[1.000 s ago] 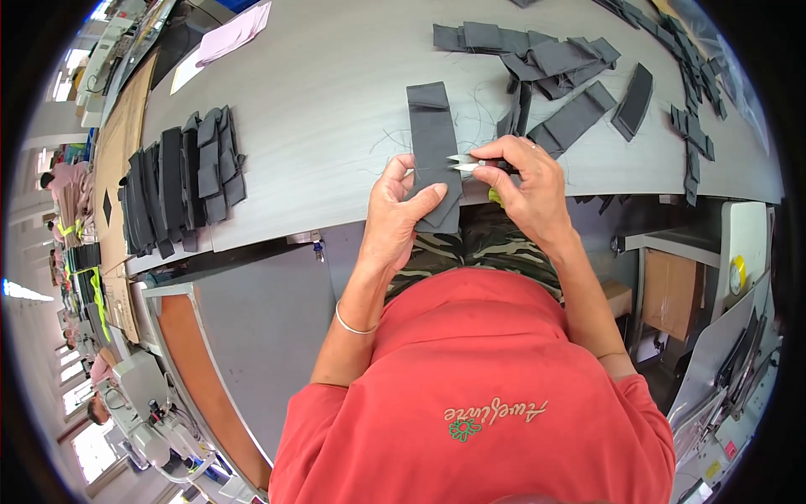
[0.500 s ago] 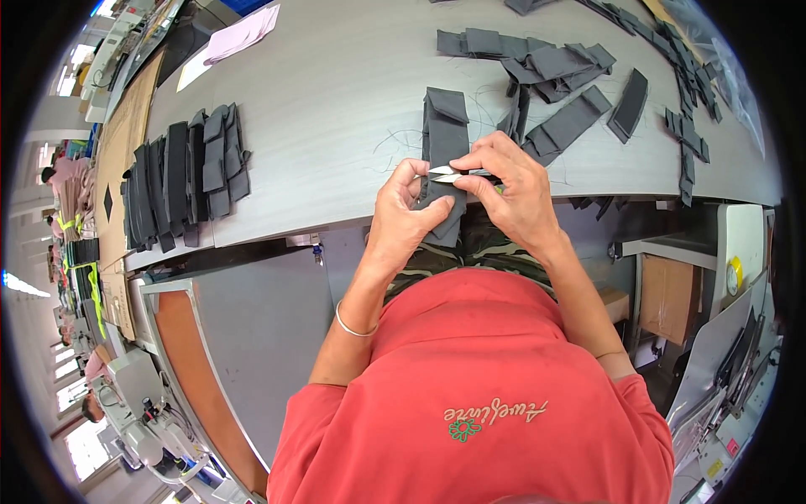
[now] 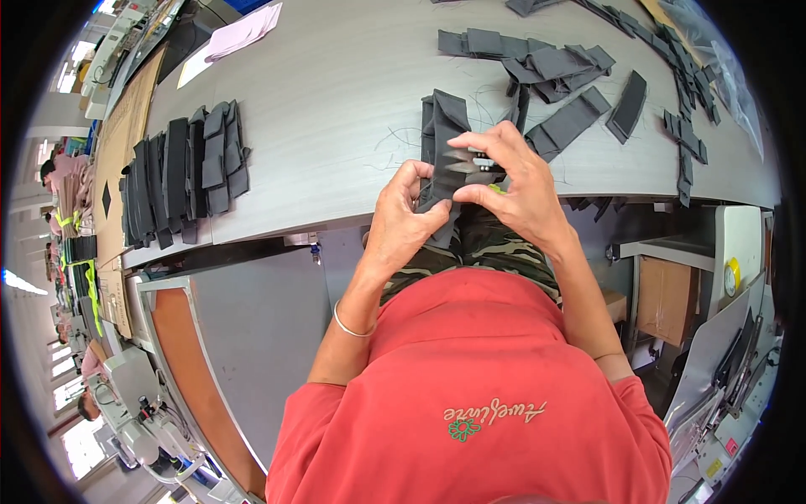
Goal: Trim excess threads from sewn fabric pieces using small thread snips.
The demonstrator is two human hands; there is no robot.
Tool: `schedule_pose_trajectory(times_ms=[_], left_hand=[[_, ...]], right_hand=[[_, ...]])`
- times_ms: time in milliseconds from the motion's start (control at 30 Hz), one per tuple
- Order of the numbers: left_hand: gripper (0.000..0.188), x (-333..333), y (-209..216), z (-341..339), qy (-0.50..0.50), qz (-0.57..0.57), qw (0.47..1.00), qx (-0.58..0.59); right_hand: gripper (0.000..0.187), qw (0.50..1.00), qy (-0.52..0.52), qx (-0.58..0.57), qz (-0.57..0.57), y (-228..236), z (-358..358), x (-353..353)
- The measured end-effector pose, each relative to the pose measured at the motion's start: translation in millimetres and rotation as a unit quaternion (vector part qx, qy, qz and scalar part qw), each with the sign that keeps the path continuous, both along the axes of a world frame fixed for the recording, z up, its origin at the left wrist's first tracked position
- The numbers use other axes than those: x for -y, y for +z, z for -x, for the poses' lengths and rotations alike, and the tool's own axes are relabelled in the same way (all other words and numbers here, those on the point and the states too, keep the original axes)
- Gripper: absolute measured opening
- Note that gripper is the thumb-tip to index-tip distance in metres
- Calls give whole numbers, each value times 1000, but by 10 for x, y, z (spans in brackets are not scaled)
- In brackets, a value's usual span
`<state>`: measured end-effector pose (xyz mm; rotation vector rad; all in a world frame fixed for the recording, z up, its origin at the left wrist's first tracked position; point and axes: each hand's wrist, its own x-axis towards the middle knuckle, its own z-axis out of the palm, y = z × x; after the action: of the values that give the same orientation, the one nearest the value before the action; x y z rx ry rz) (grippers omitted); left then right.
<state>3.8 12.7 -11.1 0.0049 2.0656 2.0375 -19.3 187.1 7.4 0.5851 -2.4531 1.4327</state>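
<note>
Between the thumb and fingers of my left hand (image 3: 398, 217) is a dark grey folded fabric strip (image 3: 448, 126), its far end lying over the table and its near end hanging past the edge. My right hand (image 3: 527, 191) holds thread snips (image 3: 462, 165), with the thumb and forefinger apart and the blades spread. The blade tips lie over the strip's right side, close to my left fingertips. Part of the snips' handle is hidden inside my right hand.
A row of dark fabric strips (image 3: 175, 181) lies at the table's left. More grey strips (image 3: 558, 67) are heaped beyond my right hand, with loose threads around. Pink sheets (image 3: 243, 34) sit at the far left. The table's front edge (image 3: 277, 233) runs below my hands.
The snips' blades have spread, and my right thumb and forefinger have moved apart. My left hand has turned the strip, so its side now folds upward.
</note>
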Motion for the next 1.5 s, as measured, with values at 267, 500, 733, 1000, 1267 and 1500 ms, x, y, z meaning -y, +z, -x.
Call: schedule_pose_trajectory(times_ms=[267,500,733,1000,1267,1500], left_hand=[[31,-5,53,-26,-66,10,997,29],[37,11,64,-1,-61,-85,993,56],[37,123,-1,40,7,-127,989,79],[37,112,106,55,-7,-193,976,100],[39,150,124,58,11,-204,976,78],[41,130,165,102,28,-199,975,97]], right_hand=[[20,993,29,-74,-85,-129,68,20],[16,976,110,101,157,-123,-35,-71],[23,825,271,188,459,-15,-136,-620],[22,954,-36,232,188,-18,-112,-403],[13,961,128,196,145,49,-98,-408],[28,953,36,267,141,-51,-85,-450]])
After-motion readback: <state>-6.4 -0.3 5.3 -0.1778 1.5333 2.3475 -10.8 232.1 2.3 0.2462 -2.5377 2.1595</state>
